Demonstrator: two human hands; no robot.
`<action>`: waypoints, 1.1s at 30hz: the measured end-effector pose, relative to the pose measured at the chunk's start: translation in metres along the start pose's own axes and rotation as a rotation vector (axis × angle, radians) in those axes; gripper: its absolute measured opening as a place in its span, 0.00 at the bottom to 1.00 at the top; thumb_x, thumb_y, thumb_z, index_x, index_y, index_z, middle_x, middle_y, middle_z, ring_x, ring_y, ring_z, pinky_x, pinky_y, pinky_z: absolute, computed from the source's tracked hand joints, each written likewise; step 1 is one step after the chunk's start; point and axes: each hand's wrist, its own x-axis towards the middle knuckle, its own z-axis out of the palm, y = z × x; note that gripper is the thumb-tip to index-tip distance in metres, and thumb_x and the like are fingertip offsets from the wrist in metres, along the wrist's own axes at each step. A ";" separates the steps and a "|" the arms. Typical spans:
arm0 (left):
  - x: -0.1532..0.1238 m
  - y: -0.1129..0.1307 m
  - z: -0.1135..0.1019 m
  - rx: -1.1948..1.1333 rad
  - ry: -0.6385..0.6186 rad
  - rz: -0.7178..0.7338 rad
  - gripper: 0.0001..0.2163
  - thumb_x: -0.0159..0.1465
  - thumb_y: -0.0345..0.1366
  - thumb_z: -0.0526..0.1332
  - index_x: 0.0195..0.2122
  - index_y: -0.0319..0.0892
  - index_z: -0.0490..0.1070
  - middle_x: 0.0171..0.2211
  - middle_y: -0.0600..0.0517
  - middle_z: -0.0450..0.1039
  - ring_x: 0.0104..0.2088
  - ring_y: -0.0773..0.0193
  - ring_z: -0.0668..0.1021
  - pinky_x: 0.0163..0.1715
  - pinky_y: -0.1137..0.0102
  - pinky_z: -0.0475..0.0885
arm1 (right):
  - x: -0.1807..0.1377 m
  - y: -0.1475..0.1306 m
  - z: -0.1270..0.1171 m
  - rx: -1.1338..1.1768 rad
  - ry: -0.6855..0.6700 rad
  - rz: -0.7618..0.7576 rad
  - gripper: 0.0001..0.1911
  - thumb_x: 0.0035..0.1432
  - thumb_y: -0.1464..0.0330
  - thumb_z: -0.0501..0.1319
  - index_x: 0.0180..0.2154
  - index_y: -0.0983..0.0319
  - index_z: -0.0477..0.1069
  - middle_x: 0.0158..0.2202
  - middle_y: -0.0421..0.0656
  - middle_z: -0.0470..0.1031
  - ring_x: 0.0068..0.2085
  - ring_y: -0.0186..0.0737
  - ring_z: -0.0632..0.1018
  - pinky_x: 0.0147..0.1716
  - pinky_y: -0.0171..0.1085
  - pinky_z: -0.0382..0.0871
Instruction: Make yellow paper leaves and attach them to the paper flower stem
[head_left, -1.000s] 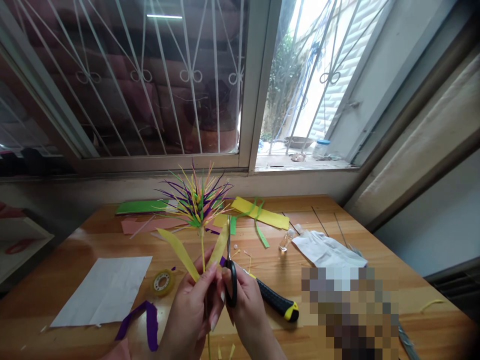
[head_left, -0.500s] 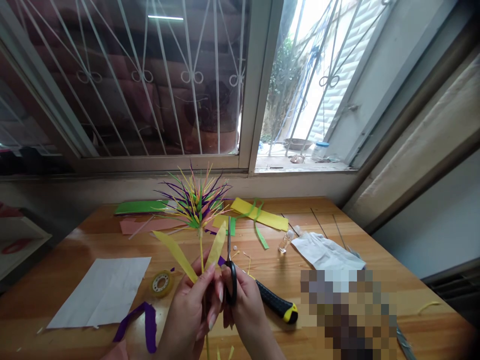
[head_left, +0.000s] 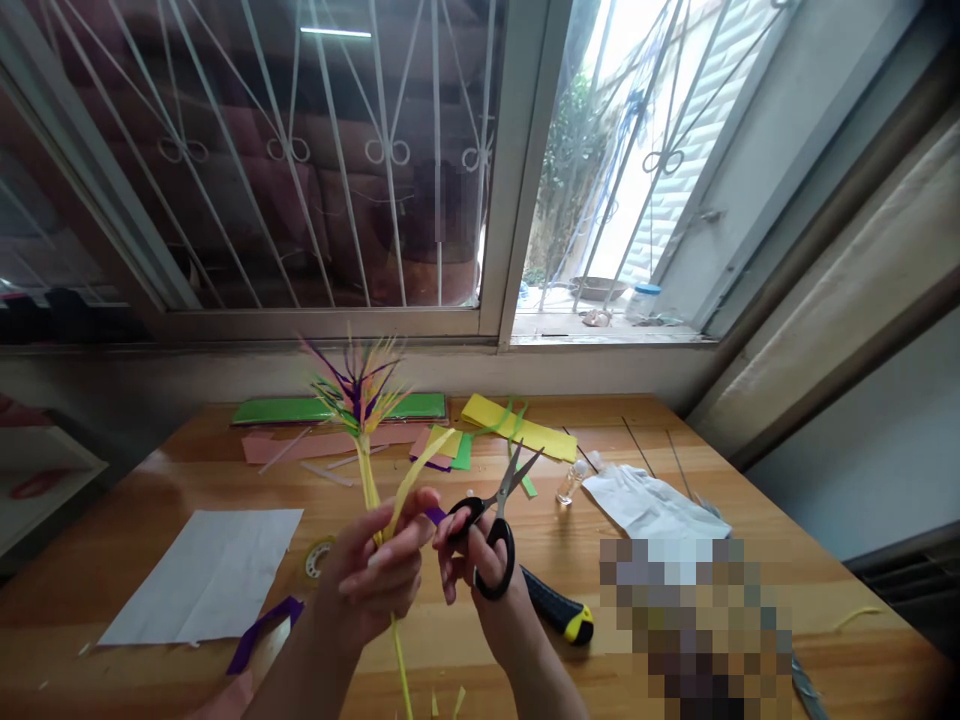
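My left hand (head_left: pixel 382 565) is closed around the yellow stem of a paper flower (head_left: pixel 360 390), whose fringed head of purple, green, yellow and pink strips leans left. A yellow paper strip (head_left: pixel 421 465) curves up from between its fingers. In my right hand (head_left: pixel 484 565) is a pair of black-handled scissors (head_left: pixel 499 510). The blades are spread apart and point up to the right, away from the flower. My thumb and fingers sit in the scissor loops. A bit of purple paper (head_left: pixel 435 514) shows between the two hands.
White paper (head_left: pixel 202 575), a tape roll (head_left: pixel 313 558) and purple ribbon (head_left: pixel 259 635) lie at left. A black-and-yellow cutter (head_left: pixel 559 605) lies right of my hands. Farther back are coloured strips (head_left: pixel 525 430), a small glass bottle (head_left: pixel 570 484) and a white cloth (head_left: pixel 652 505).
The flower has tilted left and turned in my left hand. My right hand has moved right and rotated, and the scissor blades, closed before, are now spread.
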 end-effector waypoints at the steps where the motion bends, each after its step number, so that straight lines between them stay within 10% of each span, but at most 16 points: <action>1: 0.003 0.003 -0.004 -0.055 -0.041 0.003 0.12 0.60 0.30 0.57 0.42 0.28 0.68 0.16 0.60 0.61 0.06 0.87 0.49 0.04 0.90 0.41 | 0.000 -0.001 0.003 -0.016 0.008 0.036 0.17 0.52 0.55 0.62 0.32 0.62 0.63 0.25 0.37 0.66 0.22 0.29 0.69 0.19 0.28 0.63; 8: 0.011 0.004 -0.019 -0.146 -0.037 0.053 0.12 0.64 0.29 0.49 0.44 0.28 0.65 0.20 0.55 0.65 0.10 0.83 0.66 0.04 0.89 0.42 | -0.047 0.001 0.017 -0.096 -0.075 0.412 0.24 0.38 0.57 0.71 0.28 0.62 0.60 0.21 0.34 0.64 0.20 0.28 0.68 0.21 0.29 0.61; 12: 0.009 0.001 -0.016 -0.150 0.001 0.094 0.12 0.63 0.29 0.49 0.46 0.30 0.65 0.23 0.53 0.66 0.12 0.81 0.68 0.05 0.88 0.51 | -0.061 0.008 0.023 -0.178 0.046 0.318 0.24 0.35 0.57 0.71 0.24 0.62 0.59 0.22 0.35 0.63 0.23 0.26 0.64 0.24 0.28 0.59; 18: 0.010 0.001 -0.010 0.023 0.383 0.125 0.15 0.61 0.33 0.57 0.49 0.37 0.63 0.42 0.44 0.73 0.34 0.64 0.79 0.22 0.78 0.74 | -0.052 0.017 0.026 -0.248 0.030 0.298 0.22 0.41 0.56 0.68 0.25 0.60 0.56 0.18 0.31 0.58 0.16 0.25 0.62 0.16 0.27 0.57; 25: 0.018 -0.009 -0.012 0.309 0.745 0.412 0.14 0.55 0.30 0.64 0.42 0.41 0.66 0.44 0.48 0.72 0.32 0.68 0.79 0.19 0.82 0.72 | -0.054 0.049 0.025 -0.394 0.165 0.188 0.20 0.47 0.54 0.62 0.26 0.59 0.54 0.21 0.33 0.61 0.13 0.27 0.65 0.12 0.28 0.58; 33: 0.025 -0.015 -0.009 0.559 0.756 0.715 0.25 0.53 0.37 0.66 0.50 0.55 0.57 0.37 0.55 0.68 0.30 0.67 0.79 0.13 0.83 0.62 | -0.058 0.068 0.030 -0.601 0.304 0.120 0.16 0.47 0.61 0.63 0.26 0.58 0.56 0.19 0.34 0.60 0.15 0.30 0.66 0.14 0.30 0.60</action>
